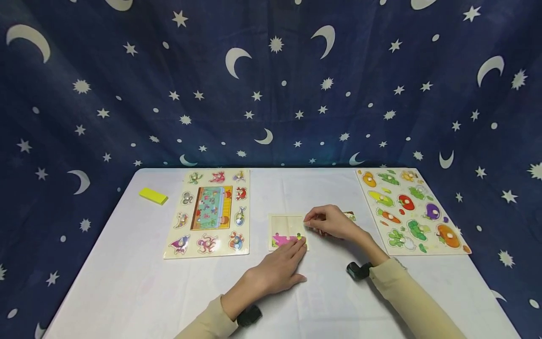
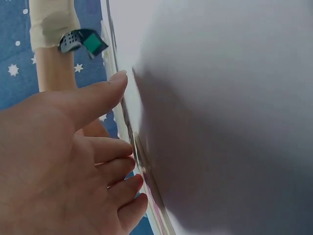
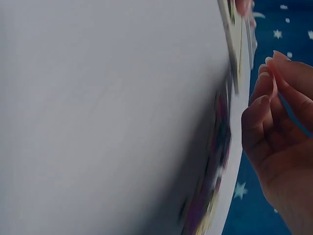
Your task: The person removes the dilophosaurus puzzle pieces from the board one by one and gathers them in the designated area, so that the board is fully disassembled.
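Note:
A small square wooden puzzle tray (image 1: 285, 221) lies at the middle of the table, its upper part bare wood. Pink and green jigsaw pieces (image 1: 281, 240) fill its lower part. My left hand (image 1: 277, 268) rests its straight fingers on these pieces, thumb spread aside. By the tray's right edge is my right hand (image 1: 332, 222), thumb and fingertips brought together; nothing shows between them in the right wrist view. Loose pieces (image 1: 350, 215) lie on the table beyond and partly under the right hand, which hides most of them. They appear as a blurred colourful row (image 3: 217, 147) in the right wrist view.
A sea-animal peg puzzle board (image 1: 207, 240) lies to the left, with a yellow block (image 1: 153, 196) beyond it. To the right is a vegetable peg puzzle board (image 1: 406, 221). A starry blue curtain (image 1: 275, 94) hangs behind the white table (image 1: 127, 282).

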The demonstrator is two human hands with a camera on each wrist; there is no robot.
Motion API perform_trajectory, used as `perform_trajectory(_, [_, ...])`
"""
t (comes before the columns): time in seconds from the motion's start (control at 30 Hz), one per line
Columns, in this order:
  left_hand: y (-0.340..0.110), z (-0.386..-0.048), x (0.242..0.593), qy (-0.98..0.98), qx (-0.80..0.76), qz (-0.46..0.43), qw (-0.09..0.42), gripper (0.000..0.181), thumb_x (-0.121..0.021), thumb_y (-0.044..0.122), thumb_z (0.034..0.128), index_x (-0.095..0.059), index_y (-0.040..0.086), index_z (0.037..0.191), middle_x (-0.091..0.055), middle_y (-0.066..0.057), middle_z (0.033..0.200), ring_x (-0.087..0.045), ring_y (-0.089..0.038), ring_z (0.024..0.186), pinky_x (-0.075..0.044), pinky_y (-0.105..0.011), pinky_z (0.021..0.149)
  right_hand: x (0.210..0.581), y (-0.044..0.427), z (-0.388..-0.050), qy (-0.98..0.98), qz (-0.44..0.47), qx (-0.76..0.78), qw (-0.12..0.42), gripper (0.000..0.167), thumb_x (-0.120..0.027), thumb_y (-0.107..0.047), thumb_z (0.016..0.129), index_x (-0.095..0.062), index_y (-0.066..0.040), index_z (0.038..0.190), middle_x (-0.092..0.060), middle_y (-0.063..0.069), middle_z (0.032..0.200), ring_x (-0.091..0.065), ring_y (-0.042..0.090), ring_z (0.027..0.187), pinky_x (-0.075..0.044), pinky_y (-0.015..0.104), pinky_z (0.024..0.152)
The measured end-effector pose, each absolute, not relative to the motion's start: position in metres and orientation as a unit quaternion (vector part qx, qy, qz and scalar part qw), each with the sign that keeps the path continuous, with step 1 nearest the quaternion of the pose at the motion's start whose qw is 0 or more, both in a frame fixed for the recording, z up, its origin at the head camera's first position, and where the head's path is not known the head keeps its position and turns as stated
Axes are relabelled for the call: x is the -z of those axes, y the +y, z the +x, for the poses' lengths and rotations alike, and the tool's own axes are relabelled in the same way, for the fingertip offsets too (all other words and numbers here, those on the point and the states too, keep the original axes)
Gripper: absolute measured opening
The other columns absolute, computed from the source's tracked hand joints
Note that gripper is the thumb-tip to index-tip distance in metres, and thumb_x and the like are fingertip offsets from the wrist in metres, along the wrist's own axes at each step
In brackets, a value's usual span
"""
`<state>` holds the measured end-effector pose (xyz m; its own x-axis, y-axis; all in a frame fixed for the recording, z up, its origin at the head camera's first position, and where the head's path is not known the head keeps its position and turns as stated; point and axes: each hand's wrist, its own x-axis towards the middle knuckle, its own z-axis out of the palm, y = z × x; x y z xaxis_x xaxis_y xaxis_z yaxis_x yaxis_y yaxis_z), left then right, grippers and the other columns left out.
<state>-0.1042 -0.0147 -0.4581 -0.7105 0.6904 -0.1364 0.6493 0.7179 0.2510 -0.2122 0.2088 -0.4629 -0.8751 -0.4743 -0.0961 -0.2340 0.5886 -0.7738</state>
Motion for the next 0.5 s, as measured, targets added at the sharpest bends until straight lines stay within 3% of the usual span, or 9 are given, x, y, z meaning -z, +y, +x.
perform_trajectory(0.5, [-0.008, -0.106, 0.461, 0.92, -0.072, 0.37, 0.109, 0.075, -0.062, 0.045, 0.1013, -0.037, 0.001, 0.158, -0.033, -0.012, 0.167, -0.03, -0.024, 0.156, -0.028, -0.032, 0.126, 0.463, 0.152, -0.222, 0.86, -0.28, 0.388, 0.18, 0.007, -0.074, -0.014, 0.094, -0.08, -0.011, 0.097, -0.075, -0.002, 0.085, -0.057, 0.007, 0.067, -0.048, 0.02, 0.063])
